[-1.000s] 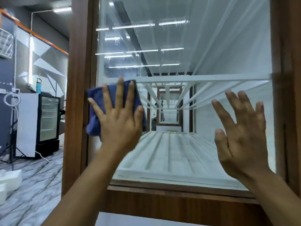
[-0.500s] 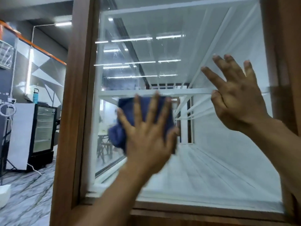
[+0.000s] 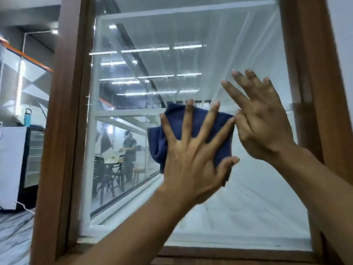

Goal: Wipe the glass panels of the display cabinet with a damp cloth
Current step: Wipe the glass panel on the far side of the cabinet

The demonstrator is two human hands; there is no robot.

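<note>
Presently, my left hand (image 3: 189, 159), fingers splayed flat, presses the blue cloth (image 3: 156, 146) to the glass panel (image 3: 219, 60) at frame centre, my right hand (image 3: 265, 127) open just beside it, while droplets at upper left suggest wiping is unfinished.

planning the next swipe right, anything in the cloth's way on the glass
Yes: the right hand, spread on the glass, sits directly right of the cloth under the left hand.
</note>
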